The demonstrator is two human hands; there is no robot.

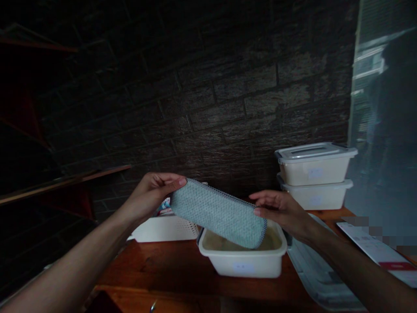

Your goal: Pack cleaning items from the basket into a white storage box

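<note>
Both my hands hold a rolled grey-green cloth (217, 213) wrapped in a mesh, above an open white tub (244, 261) on a wooden table (163, 269). My left hand (153, 191) pinches the roll's left end between thumb and fingers. My right hand (280, 208) grips its right end, fingers pressed along the end. The roll slants down to the right, and its lower end hangs just over the tub's inside.
Two lidded white tubs (314, 174) are stacked at the back right. A white basket (164, 226) stands behind the open tub at left. A tub lid (316, 274) and a printed sheet (381, 252) lie at the right. A dark brick wall rises behind the table.
</note>
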